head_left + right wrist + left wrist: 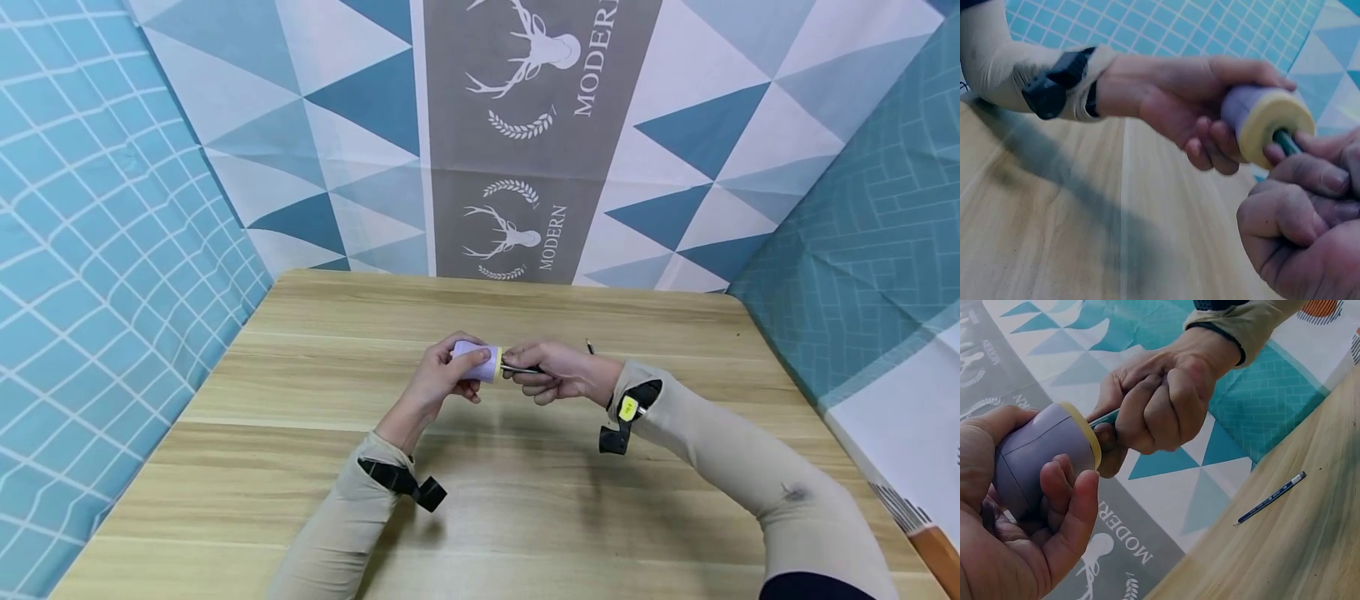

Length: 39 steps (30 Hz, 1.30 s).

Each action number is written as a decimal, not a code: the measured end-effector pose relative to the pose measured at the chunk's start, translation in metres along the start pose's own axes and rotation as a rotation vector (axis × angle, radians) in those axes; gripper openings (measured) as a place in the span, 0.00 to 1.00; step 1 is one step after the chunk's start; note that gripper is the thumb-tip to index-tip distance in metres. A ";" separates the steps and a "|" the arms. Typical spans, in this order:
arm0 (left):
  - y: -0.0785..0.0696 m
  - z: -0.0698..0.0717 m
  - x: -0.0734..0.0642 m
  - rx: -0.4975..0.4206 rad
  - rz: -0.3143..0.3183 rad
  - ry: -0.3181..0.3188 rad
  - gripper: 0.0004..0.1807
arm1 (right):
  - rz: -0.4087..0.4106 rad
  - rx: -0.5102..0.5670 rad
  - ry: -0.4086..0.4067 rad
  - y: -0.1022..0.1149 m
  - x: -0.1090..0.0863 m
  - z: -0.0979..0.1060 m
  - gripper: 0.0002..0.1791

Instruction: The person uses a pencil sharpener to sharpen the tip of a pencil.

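The left hand [442,375] has its fingers wrapped round the purple sharpener [1035,450], up above the table [262,467]. The right hand [558,371] has its fingers pinched tight on a green pencil [1287,142], with one end in the hole in the yellow end. I can't tell how deep it goes. The sharpener looks light, hard and a bit slippery, so the round purple side is best to grip. The pencil seems thin and stiff; hold it near the hole, as its tip might snap. A dark pencil [1270,499] lies on the table.
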<state>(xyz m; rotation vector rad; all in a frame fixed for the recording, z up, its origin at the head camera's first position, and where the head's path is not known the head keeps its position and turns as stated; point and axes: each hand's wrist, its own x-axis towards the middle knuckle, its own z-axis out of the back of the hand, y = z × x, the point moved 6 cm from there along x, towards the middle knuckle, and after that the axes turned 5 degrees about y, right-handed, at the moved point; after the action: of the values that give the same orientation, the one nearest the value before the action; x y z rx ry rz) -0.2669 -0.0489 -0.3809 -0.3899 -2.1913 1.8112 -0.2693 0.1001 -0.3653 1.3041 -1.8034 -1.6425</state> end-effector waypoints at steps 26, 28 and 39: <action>0.001 0.001 0.003 -0.059 0.033 -0.005 0.11 | 1.218 -2.212 -0.567 0.016 -0.026 -0.036 0.17; 0.001 0.001 0.003 -0.065 0.034 -0.016 0.10 | 1.235 -2.231 -0.566 0.019 -0.024 -0.035 0.17; 0.008 0.007 0.004 -0.108 0.068 -0.055 0.04 | 0.777 -1.623 -0.283 0.029 -0.009 -0.022 0.11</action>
<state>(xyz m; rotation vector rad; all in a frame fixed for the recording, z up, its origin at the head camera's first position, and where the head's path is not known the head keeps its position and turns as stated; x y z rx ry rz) -0.2729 -0.0518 -0.3902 -0.4478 -2.3477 1.7629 -0.2581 0.0914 -0.3305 -0.3178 -0.3796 -1.8928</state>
